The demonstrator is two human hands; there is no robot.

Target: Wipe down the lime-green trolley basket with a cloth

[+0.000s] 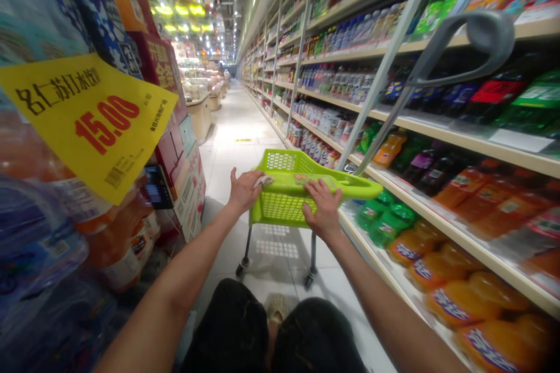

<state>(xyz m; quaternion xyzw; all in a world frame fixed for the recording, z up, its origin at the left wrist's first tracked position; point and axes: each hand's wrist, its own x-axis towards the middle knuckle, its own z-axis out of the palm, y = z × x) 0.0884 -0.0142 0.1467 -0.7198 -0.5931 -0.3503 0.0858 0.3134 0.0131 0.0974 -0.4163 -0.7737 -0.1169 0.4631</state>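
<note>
A small lime-green shopping cart point(284, 210) stands in front of my knees on the tiled floor. My left hand point(245, 189) is at the left end of its handle, the fingers closed on a crumpled whitish cloth or tissue point(263, 180) pressed against the green plastic. On the right part of the handle, my right hand point(322, 207) has its fingers over the bar and its thumb below it. A label panel point(301, 178) shows on the handle between the two hands. The cart's basket has a lattice wall, and thin dark legs end in casters.
Shelves of drink bottles point(464, 291) run along the right side. A grey loop handle point(503, 41) on a metal tube juts in front of them. Stacked bottle packs point(126, 245) with a yellow price sign point(105, 128) crowd the left. The aisle floor point(238, 128) stretches ahead.
</note>
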